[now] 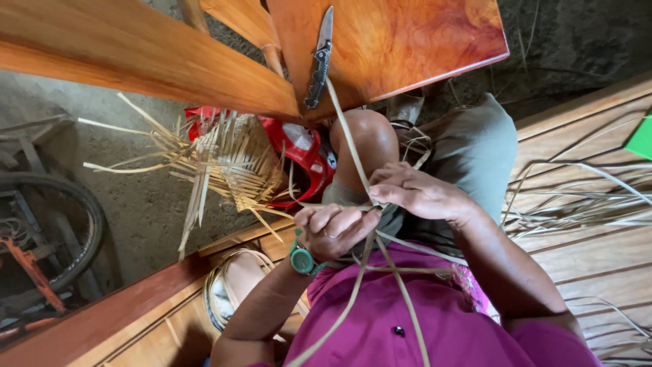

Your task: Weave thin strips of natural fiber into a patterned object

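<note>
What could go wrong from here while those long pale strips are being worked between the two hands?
The folding knife lies open on the wooden table near its edge, above the knee; a tug on the strips running past it might knock it down. The left hand and right hand pinch thin strips, whose edges could cut fingers. Loose ends trailing over the pink shirt may tangle.

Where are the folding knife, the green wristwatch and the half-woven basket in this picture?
folding knife (319, 64), head view, on its dark handle.
green wristwatch (301, 260), head view, on its round face.
half-woven basket (234, 163), head view, on its woven middle.
</note>
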